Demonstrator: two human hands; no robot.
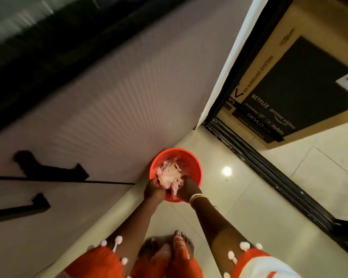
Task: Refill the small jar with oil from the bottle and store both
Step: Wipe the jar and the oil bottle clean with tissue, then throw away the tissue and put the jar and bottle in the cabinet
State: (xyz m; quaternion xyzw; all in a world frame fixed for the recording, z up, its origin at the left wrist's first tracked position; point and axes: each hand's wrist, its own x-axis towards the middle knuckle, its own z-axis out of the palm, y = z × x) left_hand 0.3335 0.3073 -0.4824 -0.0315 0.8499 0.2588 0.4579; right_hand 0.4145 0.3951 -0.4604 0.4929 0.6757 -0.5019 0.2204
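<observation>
Your left hand (pixel 153 189) and right hand (pixel 186 188) both grasp pale pink scraps (pixel 170 173) over the round red plastic bowl (pixel 195 167) on the tiled floor (pixel 249 197), so drop them cleanly inside; no oil jar or bottle shows.

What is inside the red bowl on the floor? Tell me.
The red bowl holds a heap of pale pink shreds; what they are is unclear. The left hand and right hand reach in, hiding the bowl's near inner part. No jar or bottle shows.
</observation>
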